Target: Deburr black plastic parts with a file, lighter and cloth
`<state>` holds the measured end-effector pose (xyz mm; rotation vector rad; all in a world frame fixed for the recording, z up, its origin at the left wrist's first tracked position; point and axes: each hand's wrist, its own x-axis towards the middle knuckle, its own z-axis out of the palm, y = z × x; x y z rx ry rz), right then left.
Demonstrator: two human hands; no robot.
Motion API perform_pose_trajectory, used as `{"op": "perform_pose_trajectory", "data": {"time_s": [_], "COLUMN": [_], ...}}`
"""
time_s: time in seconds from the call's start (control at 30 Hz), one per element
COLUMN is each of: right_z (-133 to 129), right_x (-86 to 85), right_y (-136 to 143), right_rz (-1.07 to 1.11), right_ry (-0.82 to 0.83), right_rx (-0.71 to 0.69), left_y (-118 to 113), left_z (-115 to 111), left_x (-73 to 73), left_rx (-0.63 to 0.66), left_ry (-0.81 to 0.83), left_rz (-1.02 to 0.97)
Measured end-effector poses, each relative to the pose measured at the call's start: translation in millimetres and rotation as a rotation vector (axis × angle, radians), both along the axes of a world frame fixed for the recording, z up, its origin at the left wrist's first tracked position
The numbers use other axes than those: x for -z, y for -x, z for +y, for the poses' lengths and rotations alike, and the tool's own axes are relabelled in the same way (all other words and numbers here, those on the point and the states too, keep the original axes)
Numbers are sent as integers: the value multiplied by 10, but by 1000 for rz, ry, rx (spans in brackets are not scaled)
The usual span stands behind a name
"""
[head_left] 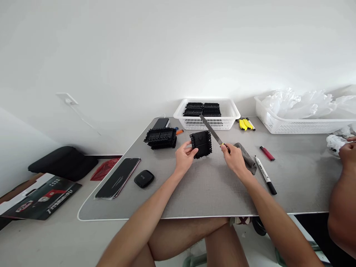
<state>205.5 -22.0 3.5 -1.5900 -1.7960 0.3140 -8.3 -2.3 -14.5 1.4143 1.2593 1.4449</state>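
Note:
My left hand [184,158] grips a black plastic part [201,144] with toothed edges, thumb on its face, raised over the table. In my right hand [234,159] is a flat metal file [211,130], held by its yellowish handle. The blade slants up and left, near the part's upper right edge; whether they touch I cannot tell. Left of my hands lies a stack of similar black parts [160,138]. Behind, a white plastic basket [207,123] holds several more. A dark grey cloth [246,157] lies beside my right hand, partly hidden by it.
A marker [265,174], a red lighter [267,153] and yellow-handled tools [244,124] lie rightward. At left are a phone [118,178] and a black case [144,178]. A second basket [300,126] holds plastic bags. Another person's hand [347,151] is at far right.

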Motion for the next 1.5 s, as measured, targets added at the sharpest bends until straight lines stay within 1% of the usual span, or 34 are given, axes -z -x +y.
{"op": "perform_pose_trajectory", "data": {"time_s": [0.1, 0.2, 0.27, 0.33, 0.43, 0.5, 0.57, 0.63, 0.7, 0.73, 0.83, 0.93, 1.03, 1.13, 1.3, 1.4, 1.5], "right_z": [-10, 11, 27, 33, 24, 23, 34, 53, 71, 75, 70, 46, 25, 27, 84, 120, 137], "right_x": [5, 17, 20, 19, 17, 21, 30, 42, 53, 57, 56, 36, 11, 0, 25, 47, 69], "right_y": [27, 4, -27, -45, -29, -15, -21, -43, -60, -60, -20, 40, 76, 85, 54, 21, 6], "right_rz": [-25, -50, -30, 11, 51, 24, -15, 2, 113, 199, 466, 621, 746, 866, 977, 997, 952], "right_ry": [15, 18, 15, 9, 11, 21, 26, 23, 34, 55, 164, 241, 302, 336, 282, 253, 236], "right_rx": [-52, -13, 34, 38, -63, -99, -57, 18, 47, 34, -62, -132, -191, -209, -116, -66, -62], "left_y": [-5, 6, 16, 20, 5, -10, -16, -9, 5, 11, 10, -16, -42, -49, -19, -6, -18], "left_z": [-2, 8, 18, 26, 26, 25, 32, 49, 70, 79, 86, 61, 24, -2, -12, -11, -18], "left_x": [0, 7, 13, 15, 10, 8, 12, 23, 33, 34, 23, -4, -21, -24, -43, -50, -39], "left_rx": [9, 7, 0, -5, 21, 55, 68, 65, 69, 81, 159, 259, 328, 354, 402, 364, 401], "left_ry": [-2, 4, 20, 44, 88, 122, 160, 193, 218, 227, 249, 277, 291, 296, 298, 275, 241], "left_rz": [-6, -13, -23, -47, -117, -173, -222, -268, -330, -372, -511, -583, -558, -493, -391, -237, -120]}}
